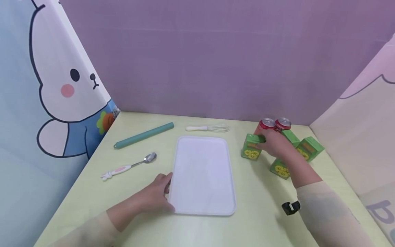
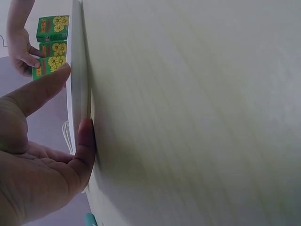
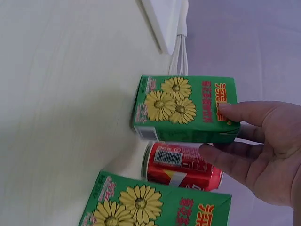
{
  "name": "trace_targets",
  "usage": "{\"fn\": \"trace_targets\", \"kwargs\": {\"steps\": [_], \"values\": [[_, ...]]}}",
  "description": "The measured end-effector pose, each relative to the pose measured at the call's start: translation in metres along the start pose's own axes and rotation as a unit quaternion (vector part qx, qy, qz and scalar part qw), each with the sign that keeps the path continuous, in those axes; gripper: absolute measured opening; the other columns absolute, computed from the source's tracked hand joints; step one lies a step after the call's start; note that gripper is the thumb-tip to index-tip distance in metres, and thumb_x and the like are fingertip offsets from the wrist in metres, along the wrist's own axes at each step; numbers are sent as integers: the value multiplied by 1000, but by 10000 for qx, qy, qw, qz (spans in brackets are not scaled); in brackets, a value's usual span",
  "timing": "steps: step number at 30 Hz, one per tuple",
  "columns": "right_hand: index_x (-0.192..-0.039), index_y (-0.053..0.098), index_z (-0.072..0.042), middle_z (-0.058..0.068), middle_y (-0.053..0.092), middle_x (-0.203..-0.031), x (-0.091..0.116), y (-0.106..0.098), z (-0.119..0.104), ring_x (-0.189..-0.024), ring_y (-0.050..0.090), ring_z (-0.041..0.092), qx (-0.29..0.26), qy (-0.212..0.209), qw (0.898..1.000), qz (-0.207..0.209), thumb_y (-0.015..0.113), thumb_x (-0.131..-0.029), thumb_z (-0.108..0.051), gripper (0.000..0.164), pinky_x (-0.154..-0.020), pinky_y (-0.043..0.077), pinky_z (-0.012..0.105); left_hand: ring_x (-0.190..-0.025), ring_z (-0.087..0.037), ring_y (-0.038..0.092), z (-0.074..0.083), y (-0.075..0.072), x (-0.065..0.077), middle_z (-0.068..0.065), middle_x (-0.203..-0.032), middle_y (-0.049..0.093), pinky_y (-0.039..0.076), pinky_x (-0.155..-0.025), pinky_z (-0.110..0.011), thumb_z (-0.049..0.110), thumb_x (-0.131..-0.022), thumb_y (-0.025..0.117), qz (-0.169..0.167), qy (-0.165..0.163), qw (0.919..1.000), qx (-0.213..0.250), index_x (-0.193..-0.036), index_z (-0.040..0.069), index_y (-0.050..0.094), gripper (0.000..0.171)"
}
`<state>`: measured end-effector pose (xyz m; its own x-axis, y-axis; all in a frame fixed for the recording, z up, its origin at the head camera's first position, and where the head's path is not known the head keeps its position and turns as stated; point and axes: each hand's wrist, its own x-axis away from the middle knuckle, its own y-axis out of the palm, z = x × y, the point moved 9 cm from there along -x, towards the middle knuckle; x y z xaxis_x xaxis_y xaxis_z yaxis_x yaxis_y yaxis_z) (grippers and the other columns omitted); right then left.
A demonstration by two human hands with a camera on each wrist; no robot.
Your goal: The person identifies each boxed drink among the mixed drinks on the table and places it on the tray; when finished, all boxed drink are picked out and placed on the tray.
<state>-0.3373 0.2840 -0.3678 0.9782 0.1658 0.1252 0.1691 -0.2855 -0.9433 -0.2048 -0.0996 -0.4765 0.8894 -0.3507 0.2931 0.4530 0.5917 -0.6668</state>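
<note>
In the head view a white rectangular tray (image 1: 202, 175) lies on the table. My left hand (image 1: 155, 195) grips its near left edge; in the left wrist view the thumb and a bent finger of that hand (image 2: 47, 160) meet the tray's rim (image 2: 75, 94). My right hand (image 1: 273, 142) pinches the top of a green drink carton (image 1: 251, 151) with yellow flowers, right of the tray. From the right wrist view, thumb and fingers (image 3: 268, 146) straddle the upper end of this drink carton (image 3: 186, 108), which stands upright close over the table.
Behind the right hand stand two red cans (image 1: 283, 123). More green cartons (image 1: 280, 169) cluster under and beside the right forearm, one of them tilted (image 1: 309, 149). A whisk (image 1: 210, 128) lies behind the tray; a teal stick (image 1: 143, 135) and a spoon (image 1: 131, 166) lie to its left.
</note>
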Motion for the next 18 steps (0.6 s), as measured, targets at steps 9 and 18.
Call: {"fn": "trace_targets", "kwargs": {"steps": [9, 18], "values": [[-136, 53, -3, 17, 59, -118, -8, -19, -23, -102, 58, 31, -688, -353, 9955, 555, 68, -91, -32, 56, -85, 48, 50, -92, -12, 47, 0, 1, -1, -2, -109, 43, 44, -75, -28, 30, -59, 90, -1, -8, 10000, -98, -155, 2, 22, 121], [-131, 58, -11, 9, 52, -122, -24, -20, -77, -111, 54, 28, -1394, -629, 9826, 1058, 71, -89, -34, 49, -92, 45, 48, -93, -12, 46, 0, -1, -3, -1, -108, 43, 43, -74, -25, 28, -61, 90, -54, 21, 9999, -134, -155, 2, 22, 119]]}}
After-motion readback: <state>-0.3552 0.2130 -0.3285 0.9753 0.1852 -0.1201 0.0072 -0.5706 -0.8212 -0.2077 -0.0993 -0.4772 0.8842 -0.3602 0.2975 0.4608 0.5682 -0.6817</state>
